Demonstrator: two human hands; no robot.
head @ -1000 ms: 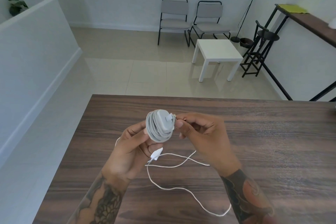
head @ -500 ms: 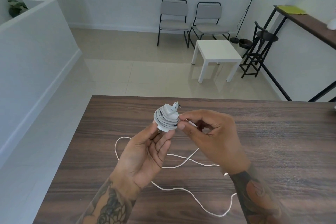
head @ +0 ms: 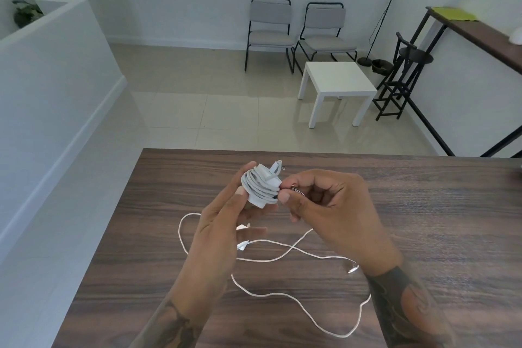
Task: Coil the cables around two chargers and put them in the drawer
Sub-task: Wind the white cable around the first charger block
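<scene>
A white charger with its cable wound round it is held above the dark wooden table. My left hand grips it from the left and below. Beside it, my right hand pinches the metal-tipped end of that cable at the coil's right side. A second white charger lies on the table, mostly hidden behind my left hand. Its loose cable sprawls in loops across the table, ending in a plug near my right wrist.
The table's far edge runs just beyond my hands and its left edge falls off to a tiled floor. Further off stand a small white side table, two grey chairs and a black stool. No drawer is in view.
The coiled charger turned in my left hand and now shows its wound side. My right hand has shifted its pinch along the cable's tip beside the coil.
</scene>
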